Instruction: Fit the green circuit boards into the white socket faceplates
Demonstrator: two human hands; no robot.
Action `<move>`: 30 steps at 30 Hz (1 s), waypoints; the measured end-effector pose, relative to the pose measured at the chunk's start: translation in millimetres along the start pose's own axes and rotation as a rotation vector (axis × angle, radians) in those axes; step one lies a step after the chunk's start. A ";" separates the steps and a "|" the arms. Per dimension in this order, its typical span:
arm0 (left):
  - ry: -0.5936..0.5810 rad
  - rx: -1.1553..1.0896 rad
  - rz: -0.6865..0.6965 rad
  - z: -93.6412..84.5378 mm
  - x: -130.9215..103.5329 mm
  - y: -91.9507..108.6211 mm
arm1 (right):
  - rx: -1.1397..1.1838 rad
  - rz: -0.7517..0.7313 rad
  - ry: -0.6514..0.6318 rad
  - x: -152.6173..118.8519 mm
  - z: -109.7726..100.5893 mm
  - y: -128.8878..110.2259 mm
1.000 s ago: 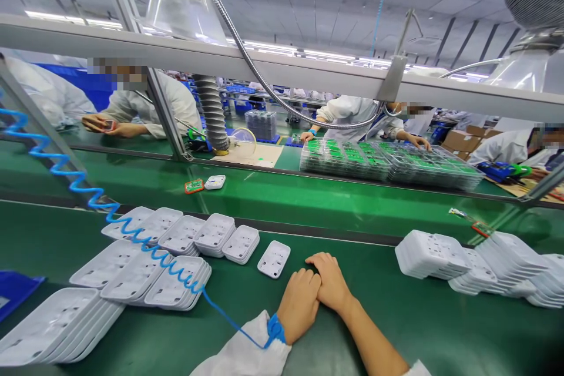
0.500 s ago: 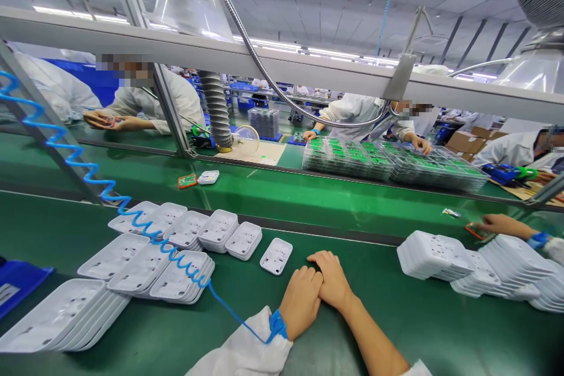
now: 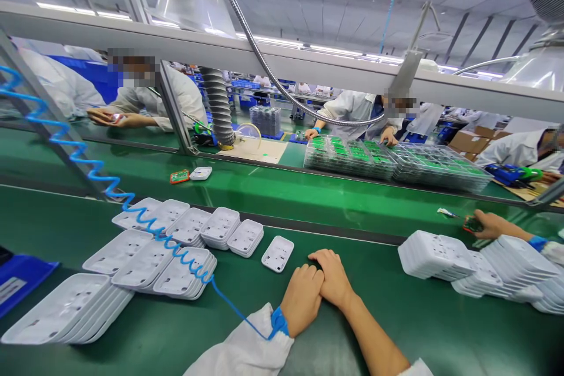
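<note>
My left hand (image 3: 302,298), with a blue wrist strap (image 3: 278,322) on its wrist, rests on the green work surface with its fingers curled in. Against it lies my right hand (image 3: 333,277), its fingers bent and meeting the left knuckles. Neither hand shows anything in it; some fingertips are hidden. Just beyond them, a single white plastic cover (image 3: 277,254) lies flat, apart from both hands. A coiled blue cord (image 3: 150,229) runs from the strap up to the left, passing in front of stacked white covers (image 3: 183,273).
More stacked covers (image 3: 434,252) stand at right, near a co-worker's hand (image 3: 493,224) holding an orange-edged circuit board (image 3: 472,224). On the green belt (image 3: 282,200) lie another board (image 3: 180,177) and a white cover (image 3: 201,173). Clear trays of green boards (image 3: 350,153) stand across, beside co-workers.
My hands stay still together. The board and cover on the belt have shifted left. At right, the co-worker's hand and board have moved left. Across, a co-worker's hand over the trays has moved left.
</note>
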State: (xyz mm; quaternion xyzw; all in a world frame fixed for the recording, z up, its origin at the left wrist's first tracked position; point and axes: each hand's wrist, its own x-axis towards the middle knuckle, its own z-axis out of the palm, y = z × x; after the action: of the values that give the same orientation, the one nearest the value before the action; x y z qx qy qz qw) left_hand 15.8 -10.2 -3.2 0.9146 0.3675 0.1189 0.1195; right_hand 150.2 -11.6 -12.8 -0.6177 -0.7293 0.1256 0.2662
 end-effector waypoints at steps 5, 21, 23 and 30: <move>-0.013 0.002 -0.006 -1.7 -0.1 0.8 | -0.004 -0.014 0.007 0.2 -1.6 -1.5; -0.010 0.017 0.003 -1.2 -0.7 1.0 | 0.000 -0.009 0.011 -0.3 -2.3 -1.9; -0.015 0.012 0.003 -1.5 -0.7 0.9 | 0.001 -0.006 0.005 -0.3 -2.0 -1.6; 0.017 -0.002 0.019 0.8 -0.7 -0.4 | 0.017 0.001 -0.007 0.7 -1.2 0.2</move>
State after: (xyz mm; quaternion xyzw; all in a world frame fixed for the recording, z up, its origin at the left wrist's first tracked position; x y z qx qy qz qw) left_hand 15.2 -10.5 -4.1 0.9168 0.3599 0.1283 0.1160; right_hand 151.0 -11.1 -11.8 -0.6153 -0.7288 0.1341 0.2687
